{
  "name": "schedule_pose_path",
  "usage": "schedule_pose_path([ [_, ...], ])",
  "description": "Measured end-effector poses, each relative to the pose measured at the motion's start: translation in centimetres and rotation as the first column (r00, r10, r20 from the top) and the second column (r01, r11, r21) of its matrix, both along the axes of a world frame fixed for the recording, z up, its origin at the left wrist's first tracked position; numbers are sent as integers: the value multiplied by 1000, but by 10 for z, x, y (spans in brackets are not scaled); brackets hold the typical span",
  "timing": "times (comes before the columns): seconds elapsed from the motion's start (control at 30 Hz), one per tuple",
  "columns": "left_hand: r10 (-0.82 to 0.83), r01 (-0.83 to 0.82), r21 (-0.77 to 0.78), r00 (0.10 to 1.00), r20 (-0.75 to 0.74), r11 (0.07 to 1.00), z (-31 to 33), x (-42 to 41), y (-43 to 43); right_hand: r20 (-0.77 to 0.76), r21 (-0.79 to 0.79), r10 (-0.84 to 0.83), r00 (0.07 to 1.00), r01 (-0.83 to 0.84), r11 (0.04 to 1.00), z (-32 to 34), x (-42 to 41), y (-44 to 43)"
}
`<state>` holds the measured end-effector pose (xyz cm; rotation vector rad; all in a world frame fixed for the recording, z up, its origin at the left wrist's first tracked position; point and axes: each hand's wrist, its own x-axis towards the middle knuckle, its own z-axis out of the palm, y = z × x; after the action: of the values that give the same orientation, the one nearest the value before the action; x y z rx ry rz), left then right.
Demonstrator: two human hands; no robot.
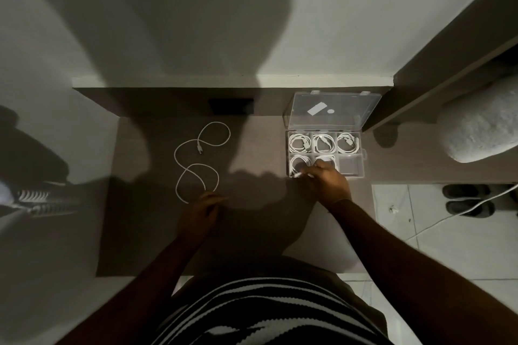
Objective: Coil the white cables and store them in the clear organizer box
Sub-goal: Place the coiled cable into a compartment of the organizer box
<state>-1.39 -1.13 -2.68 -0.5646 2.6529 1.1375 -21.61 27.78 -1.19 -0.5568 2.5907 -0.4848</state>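
Note:
The clear organizer box (361, 161) stands open on the desk at the right, its lid (333, 110) tipped back. Three far compartments hold coiled white cables (323, 143). The near left and near middle compartments also hold coils; the near right one looks bare. My right hand (328, 183) reaches over the box's near edge, fingers pinched on the coiled cable (298, 174) there. A loose white cable (196, 161) lies uncoiled in loops at the desk's middle left. My left hand (203, 209) rests at that cable's near end, fingers curled; whether it grips the cable is unclear.
The grey desk (252, 232) runs to a wall with a dark slot (231, 106) at the back. A rounded grey cushion (482, 126) sits right of the box. Dark slippers (468, 200) and a white cord (476, 206) lie on the tiled floor at right.

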Motion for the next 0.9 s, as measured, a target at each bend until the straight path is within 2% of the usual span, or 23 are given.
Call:
schedule_pose_path([
  [0.07,-57,57,-13,998,-33,998,2,-9,5,35,52,-45,998,43,998,1,-7,-9],
  [0.2,-280,280,0,960,-23,960,9,-50,26,171,113,-291,941,274,955,0,-16,-28],
  [0.3,-432,432,-65,902,4,900,3,-91,54,167,189,-326,931,294,937,-1,-17,-39],
  [0.5,-493,444,-349,868,-61,826,-3,-148,99,113,270,-319,941,280,921,-3,-26,-49],
  [0.6,-527,465,-400,848,-54,790,-3,-157,102,75,275,-328,942,296,915,-6,-31,-46],
  [0.7,-513,451,-367,854,-88,813,-8,-156,104,140,223,-313,939,278,934,-9,-35,-41],
  [0.8,-477,437,-228,864,-160,870,-11,-159,103,195,130,-174,965,150,980,-10,-35,-29],
  [0.9,-449,435,-115,878,-164,893,-13,-158,98,112,99,-53,992,42,994,-11,-30,-22],
])
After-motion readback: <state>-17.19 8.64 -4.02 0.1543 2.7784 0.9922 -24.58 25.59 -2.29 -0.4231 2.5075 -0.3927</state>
